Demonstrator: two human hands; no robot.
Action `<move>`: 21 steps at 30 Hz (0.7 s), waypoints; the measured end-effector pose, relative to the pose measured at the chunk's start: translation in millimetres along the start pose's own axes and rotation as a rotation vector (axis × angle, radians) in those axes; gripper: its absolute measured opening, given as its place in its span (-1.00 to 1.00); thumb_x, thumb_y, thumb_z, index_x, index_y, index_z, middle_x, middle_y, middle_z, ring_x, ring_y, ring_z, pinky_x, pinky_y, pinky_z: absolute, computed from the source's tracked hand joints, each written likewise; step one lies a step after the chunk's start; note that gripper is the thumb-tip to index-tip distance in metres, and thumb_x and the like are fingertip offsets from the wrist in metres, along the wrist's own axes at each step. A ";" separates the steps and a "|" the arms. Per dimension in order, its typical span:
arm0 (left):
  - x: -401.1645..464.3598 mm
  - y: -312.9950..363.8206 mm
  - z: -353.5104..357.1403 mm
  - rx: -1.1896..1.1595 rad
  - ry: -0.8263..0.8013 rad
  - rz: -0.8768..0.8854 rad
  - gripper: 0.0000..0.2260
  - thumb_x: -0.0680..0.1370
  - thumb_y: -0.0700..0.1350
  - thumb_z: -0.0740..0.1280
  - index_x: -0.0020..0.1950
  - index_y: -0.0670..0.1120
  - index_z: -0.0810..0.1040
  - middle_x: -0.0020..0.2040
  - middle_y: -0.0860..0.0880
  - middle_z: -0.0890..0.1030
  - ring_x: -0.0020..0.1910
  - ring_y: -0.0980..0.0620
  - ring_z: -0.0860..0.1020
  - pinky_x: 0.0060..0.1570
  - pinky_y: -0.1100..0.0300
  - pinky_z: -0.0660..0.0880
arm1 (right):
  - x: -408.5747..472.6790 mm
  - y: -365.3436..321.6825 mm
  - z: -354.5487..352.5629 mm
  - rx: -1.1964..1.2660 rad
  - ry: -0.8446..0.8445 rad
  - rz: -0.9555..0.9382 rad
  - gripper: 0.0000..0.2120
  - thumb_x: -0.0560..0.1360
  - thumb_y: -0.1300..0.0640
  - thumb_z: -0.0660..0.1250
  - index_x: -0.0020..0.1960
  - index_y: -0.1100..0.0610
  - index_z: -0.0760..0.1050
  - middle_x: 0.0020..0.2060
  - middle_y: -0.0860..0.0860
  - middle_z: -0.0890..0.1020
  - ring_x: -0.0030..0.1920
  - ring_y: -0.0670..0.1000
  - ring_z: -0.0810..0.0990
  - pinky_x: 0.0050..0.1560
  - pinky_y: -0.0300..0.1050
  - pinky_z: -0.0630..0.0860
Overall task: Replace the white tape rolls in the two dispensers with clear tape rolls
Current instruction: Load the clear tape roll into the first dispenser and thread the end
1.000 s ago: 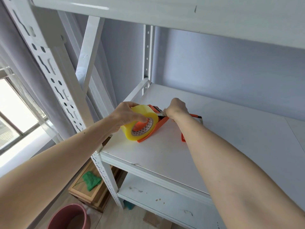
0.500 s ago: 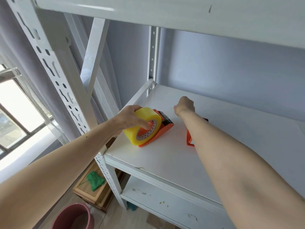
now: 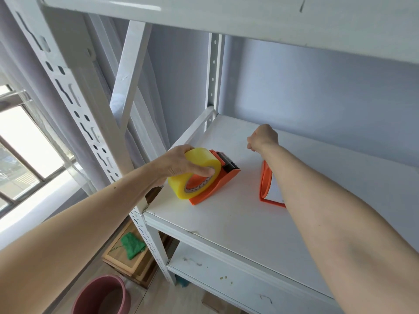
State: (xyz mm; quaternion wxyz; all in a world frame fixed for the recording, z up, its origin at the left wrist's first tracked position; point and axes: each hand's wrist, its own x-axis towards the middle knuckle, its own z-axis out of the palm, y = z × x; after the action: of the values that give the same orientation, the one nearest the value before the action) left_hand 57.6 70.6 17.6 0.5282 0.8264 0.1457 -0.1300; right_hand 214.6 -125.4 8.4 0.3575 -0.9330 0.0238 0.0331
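**Head view: tape roll held on the dispenser**

Head view shows the left hand wrapped around the yellowish clear tape roll, which sits on the orange dispenser on the shelf. The cutter end points away from that grip — toward the right hand. The right hand is a closed fist past the cutter; I cannot tell if it pinches tape. A second orange dispenser lies mostly hidden under the right arm.
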 end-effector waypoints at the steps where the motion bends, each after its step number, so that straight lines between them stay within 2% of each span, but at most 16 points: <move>1: -0.8 -1.2 0.8 -0.017 0.009 -0.005 -0.33 0.14 0.15 0.64 0.18 0.11 0.48 0.00 0.07 0.61 -0.04 0.03 0.58 -0.22 0.17 0.49 | 2.9 2.3 -1.8 0.003 0.028 -0.006 -0.95 0.46 0.29 0.31 -0.17 0.23 0.47 -0.15 0.19 0.65 -0.13 0.18 0.65 -0.16 -0.12 0.54; 3: -1.4 -3.1 2.6 -0.041 0.028 0.000 -0.29 0.06 0.21 0.59 0.16 0.09 0.52 -0.01 0.06 0.63 -0.04 0.03 0.60 -0.21 0.16 0.51 | 5.6 4.9 -4.6 0.033 0.058 -0.009 -0.87 0.49 0.26 0.30 0.00 0.29 0.55 -0.05 0.23 0.68 -0.01 0.20 0.68 0.02 -0.01 0.62; 5: -3.0 -3.6 3.8 -0.059 0.033 0.013 -0.33 0.05 0.21 0.58 0.11 0.11 0.53 -0.01 0.06 0.64 -0.07 0.07 0.60 -0.23 0.18 0.51 | 6.2 4.6 -8.1 0.052 0.068 -0.014 -0.84 0.50 0.27 0.30 0.05 0.31 0.55 -0.02 0.24 0.68 0.03 0.21 0.67 0.08 0.03 0.61; 9: -6.1 -7.3 4.9 -0.095 0.032 0.032 -0.36 0.08 0.22 0.59 0.10 0.11 0.54 0.01 0.05 0.65 -0.03 0.05 0.62 -0.21 0.18 0.53 | 5.8 7.1 -17.0 0.028 0.077 -0.008 -0.88 0.49 0.30 0.31 0.00 0.30 0.56 -0.01 0.21 0.70 0.06 0.18 0.65 0.08 -0.02 0.59; 12: -8.9 -11.8 7.5 -0.116 0.068 0.063 -0.27 0.00 0.21 0.65 0.11 0.06 0.59 -0.02 0.04 0.69 -0.03 0.01 0.65 -0.20 0.15 0.58 | 6.3 11.9 -20.1 0.050 0.078 -0.015 -0.92 0.49 0.31 0.30 -0.06 0.28 0.57 -0.05 0.19 0.71 -0.05 0.12 0.65 0.07 -0.03 0.59; 14: -11.4 -12.4 7.8 -0.168 0.109 0.097 -0.34 -0.02 0.17 0.60 0.05 0.03 0.62 -0.08 0.02 0.71 -0.04 -0.03 0.67 -0.13 0.07 0.62 | 7.2 13.4 -21.6 0.090 0.064 -0.010 -0.85 0.51 0.29 0.29 -0.01 0.32 0.60 -0.10 0.17 0.73 -0.16 0.06 0.62 0.03 -0.05 0.60; 16: -13.3 -12.3 7.0 -0.247 0.159 0.125 -0.42 -0.02 0.14 0.57 -0.05 0.00 0.65 -0.17 0.00 0.71 -0.06 -0.08 0.67 -0.07 0.00 0.62 | 6.0 13.7 -26.1 0.126 0.026 -0.008 -0.85 0.51 0.28 0.30 -0.02 0.33 0.61 -0.15 0.15 0.71 -0.26 0.00 0.59 -0.11 -0.11 0.58; 18: -15.6 -12.9 6.6 -0.324 0.200 0.144 -0.43 -0.01 0.13 0.57 -0.07 -0.08 0.66 -0.13 -0.10 0.71 -0.05 -0.18 0.66 0.00 -0.12 0.62 | 4.4 12.7 -31.0 0.167 -0.029 0.013 -0.90 0.50 0.27 0.33 -0.13 0.29 0.59 -0.17 0.14 0.69 -0.36 -0.04 0.54 -0.28 -0.18 0.50; 21: -19.3 -11.3 8.8 -0.437 0.232 0.162 -0.39 0.02 0.13 0.57 -0.03 -0.15 0.64 -0.04 -0.22 0.69 -0.01 -0.26 0.65 0.05 -0.22 0.59 | 3.5 11.5 -35.9 0.215 -0.083 0.057 -0.92 0.45 0.29 0.36 -0.21 0.28 0.56 -0.17 0.17 0.69 -0.33 0.00 0.54 -0.30 -0.18 0.46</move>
State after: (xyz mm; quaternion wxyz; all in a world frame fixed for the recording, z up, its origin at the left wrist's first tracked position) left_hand 35.0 65.1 11.6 0.6826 0.7110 0.1634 0.0432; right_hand 218.9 -158.0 27.1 0.4552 -0.8860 0.0390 0.0792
